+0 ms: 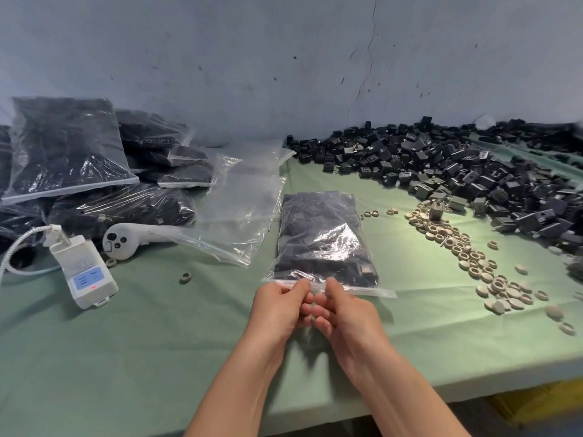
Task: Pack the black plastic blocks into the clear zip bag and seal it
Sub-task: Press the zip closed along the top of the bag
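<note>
Green table (157, 357), filled zip bag (321, 238), black blocks (473, 171), beige rings (467, 253), empty bags (243, 197), power strip (83, 272)

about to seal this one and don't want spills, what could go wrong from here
1. The left hand and right hand pinch the strip near its middle, so its ends may stay unsealed.
2. The bag is stuffed, and a block sits right by the strip; it could force the seal open.
</note>
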Demonstrator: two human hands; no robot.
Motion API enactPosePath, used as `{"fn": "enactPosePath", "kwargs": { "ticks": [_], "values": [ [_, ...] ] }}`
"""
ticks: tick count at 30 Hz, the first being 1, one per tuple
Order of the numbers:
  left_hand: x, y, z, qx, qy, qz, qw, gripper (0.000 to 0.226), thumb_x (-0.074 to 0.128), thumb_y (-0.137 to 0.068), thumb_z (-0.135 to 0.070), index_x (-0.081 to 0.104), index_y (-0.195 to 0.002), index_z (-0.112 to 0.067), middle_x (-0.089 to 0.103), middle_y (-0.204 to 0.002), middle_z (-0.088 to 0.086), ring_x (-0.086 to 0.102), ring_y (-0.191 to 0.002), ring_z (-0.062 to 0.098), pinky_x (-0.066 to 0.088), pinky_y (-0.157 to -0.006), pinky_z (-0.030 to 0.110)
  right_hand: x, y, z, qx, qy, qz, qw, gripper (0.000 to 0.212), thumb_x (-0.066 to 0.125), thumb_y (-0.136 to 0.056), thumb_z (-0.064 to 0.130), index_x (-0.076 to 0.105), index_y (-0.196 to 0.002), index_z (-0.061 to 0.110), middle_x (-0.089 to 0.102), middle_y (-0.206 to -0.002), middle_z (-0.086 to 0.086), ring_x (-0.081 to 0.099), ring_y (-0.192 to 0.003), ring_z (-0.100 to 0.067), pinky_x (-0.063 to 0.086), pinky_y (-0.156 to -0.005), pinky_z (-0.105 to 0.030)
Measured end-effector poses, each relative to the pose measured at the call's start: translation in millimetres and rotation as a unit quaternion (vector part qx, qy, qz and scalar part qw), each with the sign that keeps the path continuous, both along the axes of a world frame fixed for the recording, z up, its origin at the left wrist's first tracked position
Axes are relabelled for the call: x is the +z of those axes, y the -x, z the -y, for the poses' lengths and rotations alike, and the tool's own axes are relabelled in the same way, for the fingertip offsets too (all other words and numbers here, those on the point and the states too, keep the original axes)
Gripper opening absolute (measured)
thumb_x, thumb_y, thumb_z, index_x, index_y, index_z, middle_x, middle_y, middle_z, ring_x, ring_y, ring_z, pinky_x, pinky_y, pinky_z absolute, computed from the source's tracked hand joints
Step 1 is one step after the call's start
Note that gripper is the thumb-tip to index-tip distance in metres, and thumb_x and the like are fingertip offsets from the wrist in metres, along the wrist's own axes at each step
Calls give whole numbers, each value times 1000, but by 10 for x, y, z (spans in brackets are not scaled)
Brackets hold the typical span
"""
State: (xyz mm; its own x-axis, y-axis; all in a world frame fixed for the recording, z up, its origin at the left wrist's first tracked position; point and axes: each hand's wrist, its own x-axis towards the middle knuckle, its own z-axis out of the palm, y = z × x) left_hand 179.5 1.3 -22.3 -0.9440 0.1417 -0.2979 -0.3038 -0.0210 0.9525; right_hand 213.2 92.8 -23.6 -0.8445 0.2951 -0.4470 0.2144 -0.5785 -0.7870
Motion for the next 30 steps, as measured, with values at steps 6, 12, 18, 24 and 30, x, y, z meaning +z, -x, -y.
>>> {"fn": "enactPosePath", "kwargs": {
  "ticks": [6,12,18,24,30],
  "values": [
    [23,-26,-30,13,-10,22,1000,30,56,-98,-14,64,-72,-1,58,-50,1,55,-43,8,48,-45,18,-7,-13,-72,-20,-20,10,1000,28,57,-101,15,64,-80,-2,65,-54,-4,59,-41,-7,47,-43,-16],
    [40,-49,-91,-31,-27,37,998,30,58,-99,-20,70,-80,-2,61,-53,2,53,-42,6,47,-44,16,-16,-2,-73,-1,-18,2,1000,28,59,-99,17,67,-79,-1,62,-54,-6,55,-42,-11,47,-42,-17],
    [3,-30,-119,2,5,12,1000,34,59,-96,-12,63,-62,-6,56,-45,-3,50,-40,5,45,-43,16,-24,-61,-156,-50,-9,6,999,27,56,-101,18,66,-91,-5,69,-58,-3,60,-44,-6,49,-43,-16],
    [16,-34,-121,17,-53,38,998,28,61,-96,-15,61,-70,-4,56,-51,-1,51,-41,7,48,-43,19,-61,-173,-364,-80,-71,7,994,28,52,-104,25,61,-97,0,72,-62,-2,61,-43,-7,48,-40,-19],
    [32,-59,-166,-17,-73,74,994,27,58,-100,-21,64,-85,1,61,-64,7,56,-45,10,52,-46,22,-84,-197,-473,-77,-102,22,992,25,51,-104,20,61,-95,0,68,-77,-10,60,-41,-8,47,-39,-18]
  ]
}}
